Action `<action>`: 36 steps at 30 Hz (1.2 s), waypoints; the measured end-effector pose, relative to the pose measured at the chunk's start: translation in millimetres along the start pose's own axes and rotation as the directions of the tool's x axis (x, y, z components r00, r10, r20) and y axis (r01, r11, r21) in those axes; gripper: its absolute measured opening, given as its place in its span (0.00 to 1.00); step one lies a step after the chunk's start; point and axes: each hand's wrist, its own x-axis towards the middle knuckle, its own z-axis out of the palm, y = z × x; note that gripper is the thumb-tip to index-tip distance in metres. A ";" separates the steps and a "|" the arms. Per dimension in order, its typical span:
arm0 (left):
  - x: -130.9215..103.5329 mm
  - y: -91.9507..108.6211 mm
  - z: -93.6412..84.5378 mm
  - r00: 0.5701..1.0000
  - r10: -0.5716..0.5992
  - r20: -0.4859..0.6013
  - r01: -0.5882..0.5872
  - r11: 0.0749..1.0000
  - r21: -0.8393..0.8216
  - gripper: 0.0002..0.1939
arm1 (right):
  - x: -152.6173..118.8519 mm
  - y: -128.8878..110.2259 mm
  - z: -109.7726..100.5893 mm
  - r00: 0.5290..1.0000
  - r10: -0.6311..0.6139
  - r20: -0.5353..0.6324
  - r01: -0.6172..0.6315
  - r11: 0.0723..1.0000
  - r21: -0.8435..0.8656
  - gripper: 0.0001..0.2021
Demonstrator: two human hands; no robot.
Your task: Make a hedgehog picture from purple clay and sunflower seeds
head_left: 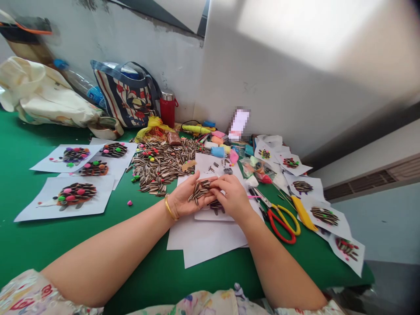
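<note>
My left hand is turned palm up and cups a small heap of striped sunflower seeds. Over its fingers, my right hand has thumb and fingertips pinched together at the edge of the heap, on what looks like a sunflower seed. Beneath both hands lie white paper sheets. The top sheet carries a dark seed-covered figure, partly hidden by my right hand. Behind my left hand spreads a large pile of sunflower seeds with small coloured balls among them.
Scissors with red and yellow handles and a yellow cutter lie right. Finished hedgehog pictures sit left, more pictures right. Soft coloured clay packs, a red flask and a striped bag stand along the wall.
</note>
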 end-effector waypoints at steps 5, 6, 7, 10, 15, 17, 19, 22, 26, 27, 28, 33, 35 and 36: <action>0.4 -1.0 -1.6 0.999 -0.039 0.022 0.039 0.999 0.004 0.27 | 0.4 -1.0 2.6 1.000 0.007 0.012 -0.007 1.000 -0.005 0.06; 0.3 -1.2 -1.2 0.999 -0.036 0.020 0.036 0.999 0.008 0.27 | 0.3 -1.1 2.9 1.000 0.005 0.008 -0.005 1.000 -0.005 0.06; 0.2 -1.4 -0.6 0.999 -0.032 0.017 0.032 0.999 0.011 0.27 | 0.0 -1.2 3.0 1.000 0.002 0.003 -0.002 1.000 -0.005 0.06; -0.4 -1.8 1.2 1.000 -0.023 0.012 0.023 1.000 0.018 0.27 | -0.9 -1.3 2.6 1.000 0.001 -0.002 -0.001 1.000 -0.005 0.06; -1.4 -3.2 2.1 1.000 -0.028 0.012 0.028 0.999 0.016 0.26 | -1.3 -2.3 2.4 1.000 0.010 0.009 -0.011 1.000 0.023 0.07; -1.5 -3.8 2.0 0.999 -0.032 0.014 0.032 0.999 0.013 0.25 | -1.1 -2.6 2.6 1.000 0.014 0.008 -0.014 0.999 0.044 0.07; -1.6 -3.9 2.5 1.000 -0.018 0.004 0.017 1.000 0.009 0.24 | -0.9 -2.1 2.1 0.999 0.039 -0.001 -0.039 0.993 0.110 0.06; -1.5 -2.1 4.3 0.998 0.034 -0.047 -0.033 0.999 0.004 0.24 | -1.2 2.0 0.0 0.978 0.204 0.030 -0.200 0.902 0.383 0.04; 0.0 2.5 6.1 0.984 0.129 -0.121 -0.133 0.991 -0.027 0.25 | -3.2 13.6 -4.2 0.895 0.408 0.179 -0.413 0.608 0.678 0.08; 0.6 3.5 6.0 0.977 0.154 -0.146 -0.160 0.986 -0.035 0.24 | -4.0 16.9 -5.1 0.882 0.427 0.198 -0.433 0.571 0.698 0.09; 1.2 4.3 5.8 0.969 0.174 -0.172 -0.184 0.982 -0.041 0.23 | -5.0 20.1 -5.8 0.873 0.439 0.212 -0.447 0.551 0.704 0.10; 3.6 5.7 3.4 0.953 0.203 -0.227 -0.220 0.974 -0.052 0.21 | -10.4 29.5 -7.1 0.864 0.432 0.257 -0.499 0.674 0.544 0.11; 4.0 5.5 2.9 0.954 0.200 -0.225 -0.216 0.975 -0.051 0.21 | -11.6 30.0 -6.7 0.878 0.405 0.254 -0.477 0.784 0.398 0.09; 4.1 5.4 2.7 0.954 0.200 -0.224 -0.216 0.975 -0.051 0.22 | -11.8 29.8 -6.4 0.892 0.377 0.251 -0.444 0.835 0.325 0.08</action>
